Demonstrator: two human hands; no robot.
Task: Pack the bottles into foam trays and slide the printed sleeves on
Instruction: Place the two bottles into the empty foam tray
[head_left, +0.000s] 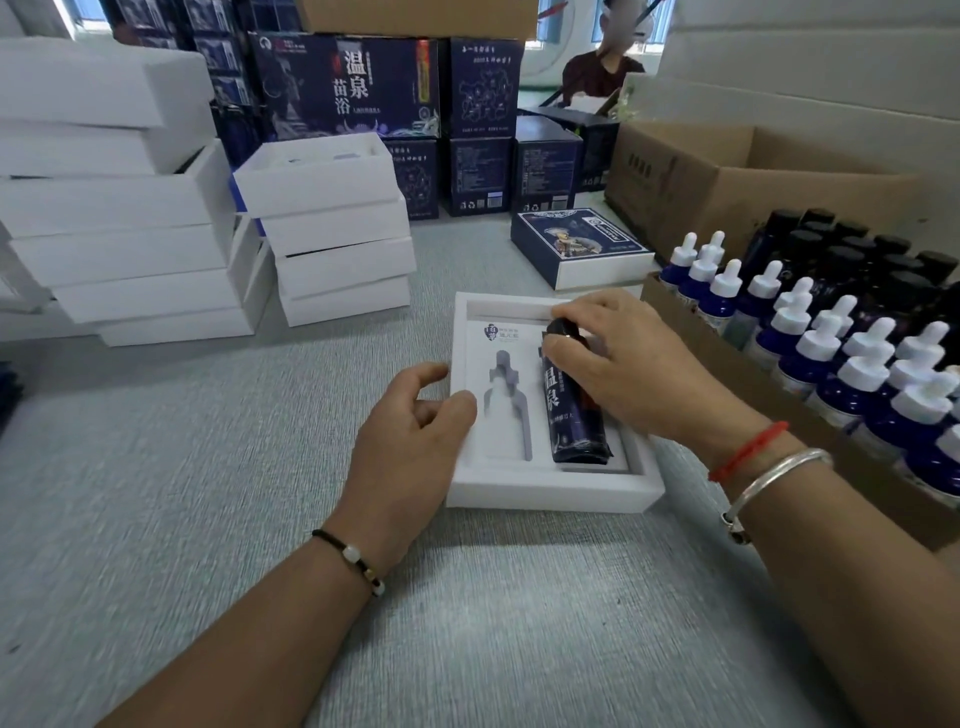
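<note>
White foam tray (550, 493) lies mid-surface, on the grey textured surface (208, 467). Dark blue bottle (571, 410), label characters 温泉 readable, sits in the tray's right recess; the left dropper-shaped recess (506, 405) holds nothing. Large printed box (345, 85) at the far edge reads 温泉苗浴. White boxes (119, 208) stacked toward the far left corner; dropper bottles (831, 353) in a cardboard carton along the right edge. Right hand (628, 364) grips the bottle's cap end, fingers curled. Left hand (415, 431) rests at the tray's left rim, fingers loosely bent, holding nothing.
</note>
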